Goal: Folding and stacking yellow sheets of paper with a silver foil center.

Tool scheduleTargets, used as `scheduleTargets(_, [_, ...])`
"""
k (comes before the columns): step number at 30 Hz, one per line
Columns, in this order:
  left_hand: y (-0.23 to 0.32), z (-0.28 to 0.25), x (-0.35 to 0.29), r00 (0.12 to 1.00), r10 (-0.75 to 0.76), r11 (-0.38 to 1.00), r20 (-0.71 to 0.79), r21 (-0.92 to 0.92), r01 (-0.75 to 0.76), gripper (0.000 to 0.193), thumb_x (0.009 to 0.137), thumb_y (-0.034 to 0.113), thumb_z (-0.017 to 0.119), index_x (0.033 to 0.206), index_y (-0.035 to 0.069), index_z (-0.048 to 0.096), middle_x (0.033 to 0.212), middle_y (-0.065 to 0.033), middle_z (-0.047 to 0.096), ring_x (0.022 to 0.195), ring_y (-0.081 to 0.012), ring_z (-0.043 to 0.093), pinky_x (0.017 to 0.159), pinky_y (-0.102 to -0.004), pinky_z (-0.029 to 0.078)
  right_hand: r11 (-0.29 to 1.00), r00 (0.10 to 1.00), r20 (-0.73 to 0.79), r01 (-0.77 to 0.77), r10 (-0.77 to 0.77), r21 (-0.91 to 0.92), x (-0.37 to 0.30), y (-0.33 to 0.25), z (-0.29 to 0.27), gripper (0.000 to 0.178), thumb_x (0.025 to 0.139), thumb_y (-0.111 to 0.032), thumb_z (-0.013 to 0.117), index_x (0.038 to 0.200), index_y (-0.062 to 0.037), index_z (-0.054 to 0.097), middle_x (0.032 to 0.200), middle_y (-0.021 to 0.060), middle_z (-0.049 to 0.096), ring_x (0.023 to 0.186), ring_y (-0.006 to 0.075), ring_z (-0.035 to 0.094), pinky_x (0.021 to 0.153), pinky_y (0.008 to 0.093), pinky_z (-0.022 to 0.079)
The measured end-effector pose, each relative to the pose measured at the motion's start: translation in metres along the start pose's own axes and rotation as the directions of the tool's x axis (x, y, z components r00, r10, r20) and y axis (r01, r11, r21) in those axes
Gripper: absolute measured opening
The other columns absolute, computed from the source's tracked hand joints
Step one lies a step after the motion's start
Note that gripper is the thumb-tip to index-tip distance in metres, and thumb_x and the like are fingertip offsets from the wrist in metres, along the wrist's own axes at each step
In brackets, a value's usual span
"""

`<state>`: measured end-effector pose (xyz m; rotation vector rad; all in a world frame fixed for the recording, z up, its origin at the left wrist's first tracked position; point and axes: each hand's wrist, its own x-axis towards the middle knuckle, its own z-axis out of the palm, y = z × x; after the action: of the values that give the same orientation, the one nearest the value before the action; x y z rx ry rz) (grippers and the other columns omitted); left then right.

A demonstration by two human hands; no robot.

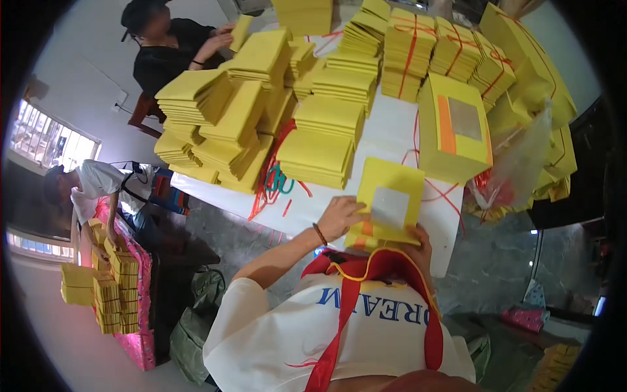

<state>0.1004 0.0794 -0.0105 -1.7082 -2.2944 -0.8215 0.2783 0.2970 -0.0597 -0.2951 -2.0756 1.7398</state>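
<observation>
- Table: crowding along its edges could lead to something being knocked off; a smooth, white surface is shown between the piles.
- Stacks: a slump could be caused by a bump, since folded layers are piled unevenly; yellow, paper-like sheets are seen, with rounded folds.
- Bundles: sheets could be shed if a knot were loosened; compact yellow blocks are bound crosswise in red.
- Bag: its loose film could be snagged by passing things; clear, crinkled plastic is shown.
- Packet: it is placed at the table's near edge, between both hands, and could be skewed or creased by uneven pressure; it is flat, yellow and oblong, with a grey patch and orange strip.
- Left hand: its fingers are loosely bent, laid on the packet's left side; whether anything is pinched cannot be told.
- Right hand: its fingers are curled at the packet's lower right corner; their grip is partly hidden.
- Ties: tangling could be caused by their heaped, thin red strands.
- Scissors: they could be dragged along with the ties; green looped handles are shown.
</observation>
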Motion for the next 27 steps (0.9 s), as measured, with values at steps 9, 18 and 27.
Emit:
scheduleTargets(9, [0.014,-0.029,0.008,0.991,0.091,0.995,0.093,-0.044,-0.088,0.038,0.072,0.01,0.049,0.107,0.015,0.061,0.11,-0.0091,0.058,0.1,-0.0284,0.053,0.083,-0.0381,0.041,0.815,0.942,0.267,0.316,-0.205,-0.485,0.026,-0.066,-0.018,0.041,0.066,-0.03,0.074,0.103,-0.0161,0.062,0.121,0.0074,0.056,0.127,0.03,0.036,0.1,0.0418,0.021])
scheduleTargets(18, [0.029,-0.015,-0.013,0.934,-0.315,0.884,0.168,-0.306,0.353,0.017,0.079,0.01,0.055,0.095,0.006,0.06,0.072,-0.0134,0.058,0.07,-0.0317,0.057,0.063,-0.0388,0.044,0.947,0.962,0.24,-0.05,0.131,-0.316,0.01,-0.052,-0.009,0.022,0.077,-0.021,0.066,0.096,-0.0094,0.063,0.094,0.003,0.066,0.1,0.0215,0.058,0.089,0.0343,0.033])
scheduleTargets(27, [0.001,0.024,0.002,0.66,-0.69,0.486,0.295,-0.488,0.725,0.03,0.087,0.029,0.053,0.08,-0.001,0.052,0.061,-0.0168,0.055,0.056,-0.0304,0.055,0.053,-0.0386,0.042,0.951,0.934,-0.209,-0.258,0.291,0.172,0.038,-0.061,0.022,0.028,0.082,-0.019,0.063,0.103,0.0001,0.061,0.083,0.0106,0.064,0.076,0.0121,0.059,0.066,0.0262,0.046])
